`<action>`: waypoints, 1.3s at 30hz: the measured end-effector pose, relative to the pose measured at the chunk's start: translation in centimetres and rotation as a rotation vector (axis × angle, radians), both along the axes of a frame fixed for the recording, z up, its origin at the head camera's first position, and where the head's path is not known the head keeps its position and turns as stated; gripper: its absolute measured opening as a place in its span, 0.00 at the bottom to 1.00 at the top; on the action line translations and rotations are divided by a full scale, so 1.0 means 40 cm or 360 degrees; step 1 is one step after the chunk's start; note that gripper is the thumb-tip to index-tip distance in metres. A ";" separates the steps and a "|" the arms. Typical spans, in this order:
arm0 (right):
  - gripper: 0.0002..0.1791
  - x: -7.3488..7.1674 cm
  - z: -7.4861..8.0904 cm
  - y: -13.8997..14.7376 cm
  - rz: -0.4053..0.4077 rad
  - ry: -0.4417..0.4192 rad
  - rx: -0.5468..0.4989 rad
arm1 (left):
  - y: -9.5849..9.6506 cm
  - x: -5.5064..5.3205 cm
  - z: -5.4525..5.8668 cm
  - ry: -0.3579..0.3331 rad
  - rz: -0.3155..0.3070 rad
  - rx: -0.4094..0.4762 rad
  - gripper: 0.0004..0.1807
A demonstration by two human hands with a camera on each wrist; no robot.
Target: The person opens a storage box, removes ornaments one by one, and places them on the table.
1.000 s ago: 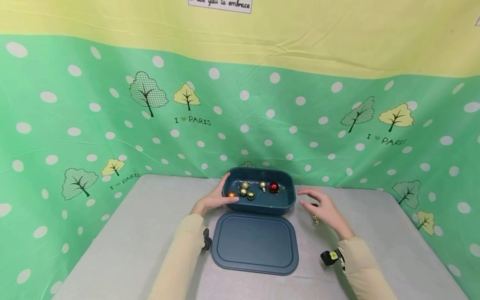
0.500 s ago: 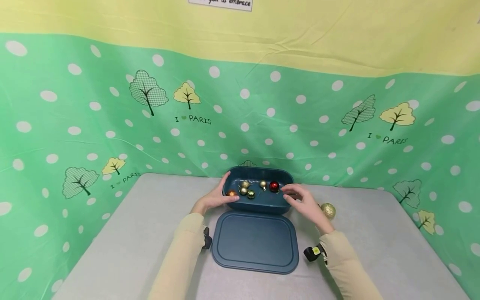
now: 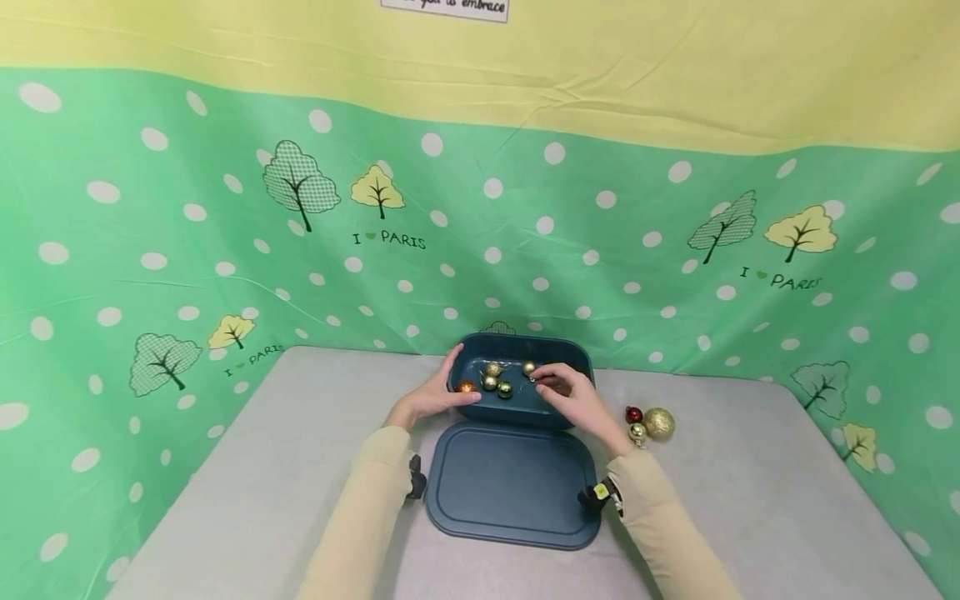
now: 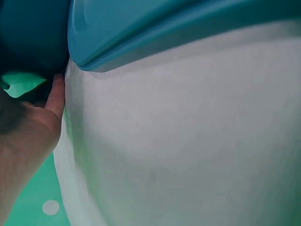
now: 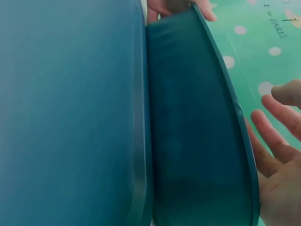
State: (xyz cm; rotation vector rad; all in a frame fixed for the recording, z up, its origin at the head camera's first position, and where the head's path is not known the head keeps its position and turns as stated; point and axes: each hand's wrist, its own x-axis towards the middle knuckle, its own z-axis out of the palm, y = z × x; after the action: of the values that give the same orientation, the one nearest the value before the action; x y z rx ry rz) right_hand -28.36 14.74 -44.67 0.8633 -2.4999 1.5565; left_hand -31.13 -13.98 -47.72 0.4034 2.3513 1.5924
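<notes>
A dark blue box (image 3: 517, 414) stands at the table's back edge. My left hand (image 3: 432, 398) grips its left end, thumb over the front rim and fingers along the outside. My right hand (image 3: 573, 400) reaches over the right front rim, thumb and fingers apart, with fingertips right at a small gold Christmas bauble (image 3: 528, 367). Further left inside lie an orange bauble (image 3: 466, 387), a green-gold bauble (image 3: 505, 389) and two gold ones. The spot where a red bauble lay is hidden behind my right hand. In the right wrist view the right fingers (image 5: 277, 141) are spread beyond the rim.
The box's blue lid (image 3: 513, 483) lies flat right in front of it, under my right wrist. On the table to the right sit a large gold bauble (image 3: 659, 423), a small red bauble (image 3: 633, 414) and a small gold bauble (image 3: 637, 432). A patterned cloth (image 3: 480, 275) hangs close behind.
My right hand has moved left from beside the box to over its inside, uncovering the baubles on the table at right. My left hand has stayed on the box.
</notes>
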 end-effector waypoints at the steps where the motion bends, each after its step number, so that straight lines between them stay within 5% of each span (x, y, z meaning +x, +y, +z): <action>1: 0.13 -0.004 -0.001 -0.006 -0.0002 -0.0025 0.0012 | 0.000 0.001 0.002 0.0002 -0.0001 0.0001 0.57; 8: 0.15 -0.027 0.000 -0.046 0.0037 -0.0197 0.0101 | -0.002 0.000 0.004 0.0020 0.0003 -0.0007 0.57; 19: 0.16 -0.033 0.029 -0.101 0.0236 -0.0215 0.0225 | -0.005 -0.005 -0.001 0.0010 -0.0052 0.0030 0.57; 25: 0.15 -0.072 -0.012 -0.120 0.0239 -0.0116 0.0331 | -0.001 -0.003 -0.001 0.0033 -0.0075 0.0029 0.56; 30: 0.16 -0.082 -0.023 -0.132 0.0196 -0.0033 0.0450 | 0.002 -0.002 -0.003 0.0033 -0.0074 0.0046 0.57; 39: 0.16 -0.098 -0.039 -0.148 -0.0014 -0.0107 0.0557 | 0.002 -0.004 0.001 -0.0009 -0.0080 0.0063 0.57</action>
State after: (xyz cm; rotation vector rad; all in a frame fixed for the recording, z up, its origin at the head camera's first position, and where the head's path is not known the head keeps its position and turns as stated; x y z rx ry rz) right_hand -32.28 8.82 -46.22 0.8454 -2.8723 1.1797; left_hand -31.27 -13.90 -47.66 0.4623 2.2901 1.6170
